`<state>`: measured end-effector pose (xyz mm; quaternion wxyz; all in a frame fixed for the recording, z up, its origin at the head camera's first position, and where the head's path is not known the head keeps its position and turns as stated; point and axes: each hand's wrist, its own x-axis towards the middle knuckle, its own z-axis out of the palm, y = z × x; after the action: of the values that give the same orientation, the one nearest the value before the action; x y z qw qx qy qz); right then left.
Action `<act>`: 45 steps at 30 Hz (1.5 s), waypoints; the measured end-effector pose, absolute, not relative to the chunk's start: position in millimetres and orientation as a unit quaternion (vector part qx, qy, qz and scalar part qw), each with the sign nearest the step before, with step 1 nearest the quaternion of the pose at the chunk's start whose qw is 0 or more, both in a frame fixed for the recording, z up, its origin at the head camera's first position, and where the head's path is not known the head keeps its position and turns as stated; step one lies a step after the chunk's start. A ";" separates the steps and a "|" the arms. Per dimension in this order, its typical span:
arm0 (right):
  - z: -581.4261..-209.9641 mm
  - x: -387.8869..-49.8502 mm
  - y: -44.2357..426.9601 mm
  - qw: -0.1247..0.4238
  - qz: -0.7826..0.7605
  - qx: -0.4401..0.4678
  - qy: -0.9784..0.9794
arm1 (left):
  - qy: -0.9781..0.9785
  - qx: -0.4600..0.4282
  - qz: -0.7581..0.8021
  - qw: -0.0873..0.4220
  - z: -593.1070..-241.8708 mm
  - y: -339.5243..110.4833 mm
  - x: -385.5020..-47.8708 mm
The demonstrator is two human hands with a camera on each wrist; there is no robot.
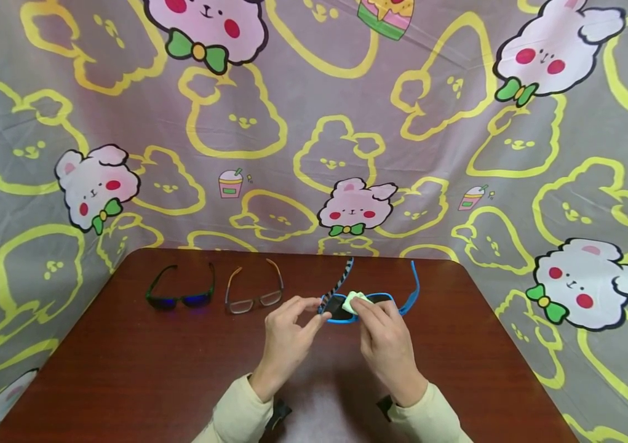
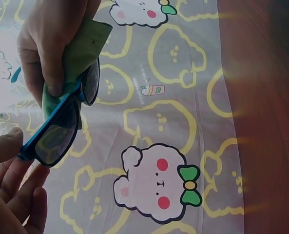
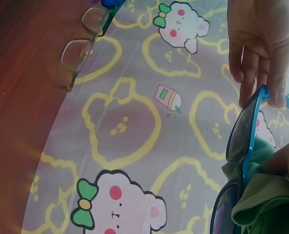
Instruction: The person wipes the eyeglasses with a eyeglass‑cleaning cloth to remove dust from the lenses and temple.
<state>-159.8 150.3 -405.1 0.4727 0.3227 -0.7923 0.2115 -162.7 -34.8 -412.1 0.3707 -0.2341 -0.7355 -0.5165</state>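
Observation:
Blue-framed sunglasses (image 1: pixel 341 319) with dark lenses are held up above the table, their temples spread away from me; one temple carries black stripes. My left hand (image 1: pixel 289 332) pinches the frame's left end by the hinge, as the left wrist view also shows with the sunglasses (image 2: pixel 59 138). A light green cloth (image 1: pixel 355 301) is bunched in my right hand (image 1: pixel 389 342), whose fingers press it round the frame near the bridge. In the right wrist view the cloth (image 3: pixel 264 202) lies on both sides of the frame, hiding part of the lenses.
Dark green-framed sunglasses (image 1: pixel 183 301) with blue lenses stand at the table's back left. Beside them are clear eyeglasses (image 1: pixel 254 303) with orange-tipped temples. The brown table (image 1: pixel 170 375) ends at a patterned curtain (image 1: pixel 269 123) hanging behind and on both sides.

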 end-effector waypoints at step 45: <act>-397.7 -160.7 140.5 0.414 0.175 0.401 -0.798 | -0.751 -0.199 -0.522 0.351 -410.8 -40.9 -166.2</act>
<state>-160.7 140.5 -397.7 0.4142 0.4011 -0.7980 0.1750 -166.2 -40.9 -410.8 0.3510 -0.1991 -0.7514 -0.5221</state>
